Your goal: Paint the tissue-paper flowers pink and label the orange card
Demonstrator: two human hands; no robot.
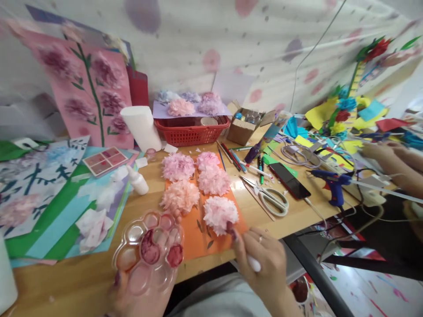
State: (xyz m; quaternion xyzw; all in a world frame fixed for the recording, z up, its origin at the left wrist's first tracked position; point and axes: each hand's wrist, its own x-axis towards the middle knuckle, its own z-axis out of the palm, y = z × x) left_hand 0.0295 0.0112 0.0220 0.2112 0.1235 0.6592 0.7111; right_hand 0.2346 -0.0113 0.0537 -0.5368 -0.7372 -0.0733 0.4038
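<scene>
Right hand [266,257] grips a brush [254,263], its long axis slanting up-left, tip at the near edge of 1 paper flower [220,212] on the orange sheet [193,240] on the desk [150,202]. Left hand [137,300] holds the palette [135,232] face-up close by, probably to keep its paint [175,255] within easy reach.

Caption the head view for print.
Left hand holds a clear palette; right hand holds a tool at a pale pink flower.
</scene>
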